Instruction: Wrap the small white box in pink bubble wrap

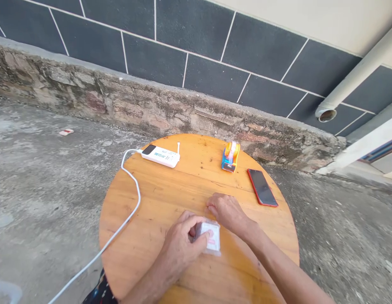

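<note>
Near the front of the round wooden table, my left hand (185, 240) grips a small white box (214, 237) with pinkish print. The thumb lies over the top of the box and the fingers curl round its left side. Clear plastic seems to wrap the box, with an edge sticking out at its lower side. My right hand (226, 211) is closed just beyond the box, at its upper right, with the fingers curled under. What those fingers hold, if anything, is hidden.
On the round table (126, 249) are a white power strip (161, 156) with a white cable (137, 185), a yellow and blue tape dispenser (230, 157) and a red-edged phone (262, 188). Behind stands a stone-based wall (170, 109) with a drain pipe (357, 76).
</note>
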{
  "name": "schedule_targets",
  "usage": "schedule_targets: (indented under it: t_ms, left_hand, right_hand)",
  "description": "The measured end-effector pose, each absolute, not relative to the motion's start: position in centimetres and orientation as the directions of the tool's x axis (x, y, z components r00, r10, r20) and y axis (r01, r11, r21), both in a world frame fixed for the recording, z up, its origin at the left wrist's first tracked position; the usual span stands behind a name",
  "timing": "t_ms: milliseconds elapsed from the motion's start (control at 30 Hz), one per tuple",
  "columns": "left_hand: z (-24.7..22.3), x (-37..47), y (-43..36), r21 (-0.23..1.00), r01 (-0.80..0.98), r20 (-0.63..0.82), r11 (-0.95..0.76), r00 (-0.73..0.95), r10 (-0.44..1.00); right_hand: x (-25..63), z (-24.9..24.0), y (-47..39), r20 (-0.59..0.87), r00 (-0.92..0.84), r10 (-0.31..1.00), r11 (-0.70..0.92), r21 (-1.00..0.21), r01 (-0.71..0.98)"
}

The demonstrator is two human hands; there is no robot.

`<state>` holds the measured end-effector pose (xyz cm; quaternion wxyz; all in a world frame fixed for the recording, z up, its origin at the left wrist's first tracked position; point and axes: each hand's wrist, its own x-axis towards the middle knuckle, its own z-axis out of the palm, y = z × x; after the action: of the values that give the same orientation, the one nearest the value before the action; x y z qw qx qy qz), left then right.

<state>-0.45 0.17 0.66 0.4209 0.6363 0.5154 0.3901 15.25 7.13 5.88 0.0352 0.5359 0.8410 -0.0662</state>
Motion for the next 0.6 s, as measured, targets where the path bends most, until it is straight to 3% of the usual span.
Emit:
schedule_targets:
  t_ms: [133, 267, 600]
  left_hand:
    - [0.4, -0.4, 0.3, 0.938, 0.328, 0.067, -0.115, 0.155, 0.986]
    - [0.5, -0.5, 0.3, 0.935, 0.338, 0.058, -0.11, 0.16, 0.985]
    - [0.8, -0.5, 0.3, 0.943, 0.315, 0.056, -0.107, 0.168, 0.984]
  right_hand:
    - [14.5, 5.8, 7.5, -0.146, -0.437, 0.888, 0.439, -0.021, 0.898]
    - [14.4, 5.3, 7.8, -0.134, -0.469, 0.873, 0.468, -0.042, 0.883]
    - [16.2, 5.8, 7.4, -0.128, -0.446, 0.886, 0.378, -0.359, 0.854]
